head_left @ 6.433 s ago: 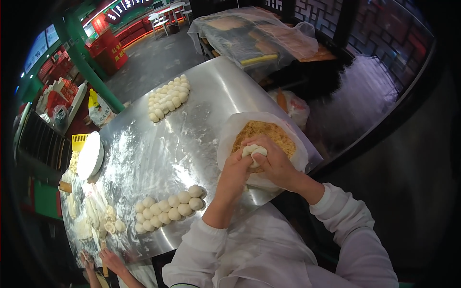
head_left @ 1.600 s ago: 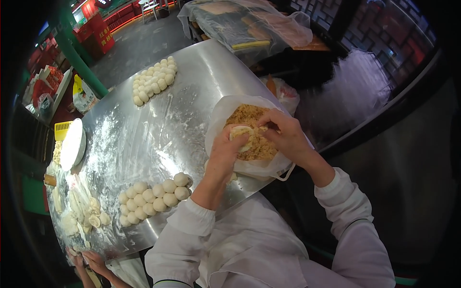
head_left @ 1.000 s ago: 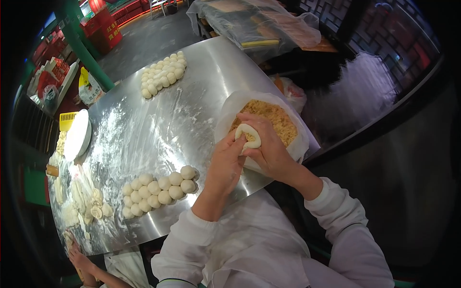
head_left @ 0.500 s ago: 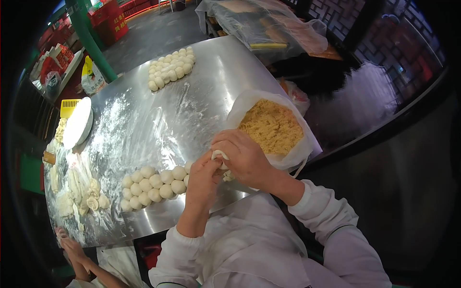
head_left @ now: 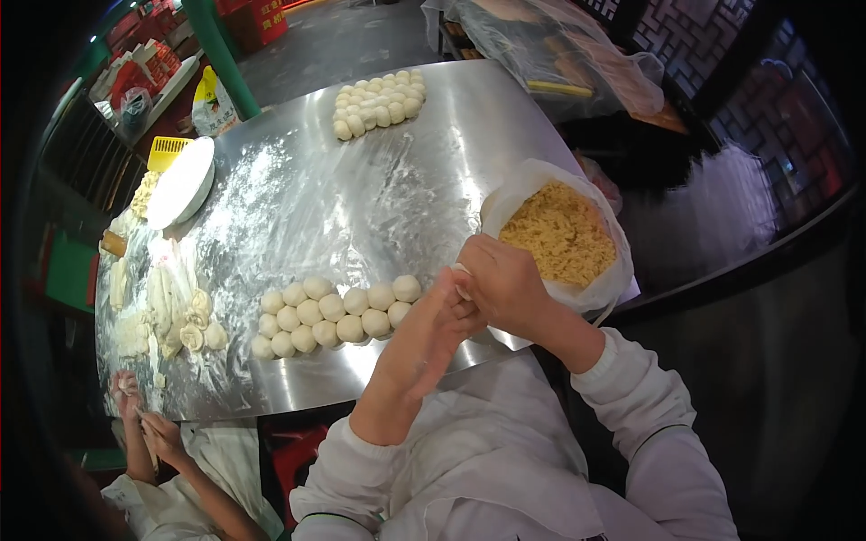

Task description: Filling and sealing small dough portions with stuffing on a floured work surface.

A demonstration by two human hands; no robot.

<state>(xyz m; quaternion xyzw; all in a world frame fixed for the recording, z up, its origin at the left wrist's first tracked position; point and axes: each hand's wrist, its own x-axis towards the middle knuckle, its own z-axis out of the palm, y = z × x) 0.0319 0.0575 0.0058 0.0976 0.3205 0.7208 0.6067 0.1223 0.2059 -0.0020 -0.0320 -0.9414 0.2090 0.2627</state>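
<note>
My left hand (head_left: 440,317) cups a small piece of white dough (head_left: 463,271) from below, fingers curled. From above and the right, my right hand (head_left: 507,281) closes over the same dough, so only a pale edge of it shows. Just beyond the right hand lies a large white bag or cloth-lined container (head_left: 622,270) of crumbly yellow-brown filling (head_left: 557,233). Left of my hands, rows of round white dough balls (head_left: 332,307) sit near the table's front edge; the left forearm partly covers the end of the rows.
The floury metal table (head_left: 397,207) holds another block of dough balls (head_left: 379,101) at the back. On the left are a white bowl (head_left: 183,185), a yellow basket (head_left: 168,152) and dough pieces (head_left: 192,338). A co-worker's hands (head_left: 161,439) handle dough at the lower left.
The view has shifted, so the table's contents appear further right. My right fingers have closed further over the dough, which shows less now. The co-worker's hands have come apart somewhat.
</note>
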